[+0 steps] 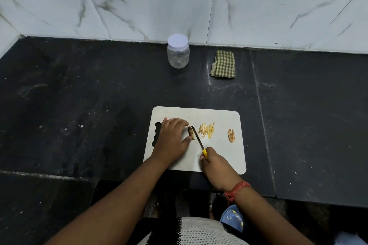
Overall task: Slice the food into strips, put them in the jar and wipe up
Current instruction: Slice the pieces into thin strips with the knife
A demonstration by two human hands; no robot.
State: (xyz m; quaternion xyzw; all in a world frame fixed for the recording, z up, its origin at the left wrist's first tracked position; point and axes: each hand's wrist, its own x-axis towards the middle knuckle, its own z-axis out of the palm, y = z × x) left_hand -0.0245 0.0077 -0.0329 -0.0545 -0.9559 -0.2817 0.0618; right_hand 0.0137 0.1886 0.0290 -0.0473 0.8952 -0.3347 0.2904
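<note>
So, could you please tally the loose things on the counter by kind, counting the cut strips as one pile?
Jar: 1
Checked cloth: 1
Cutting board: 1
Knife: 1
Uncut food piece: 1
Pile of strips: 1
Peel scrap: 1
Total: 7

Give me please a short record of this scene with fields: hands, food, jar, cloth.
left hand: left hand holds the uncut piece down on the cutting board
right hand: right hand grips the yellow-handled knife, blade at the piece
food: cut strips on board; peel scrap apart on their right
jar: plastic jar, lid on, empty
cloth: checked cloth, folded, beside jar
</note>
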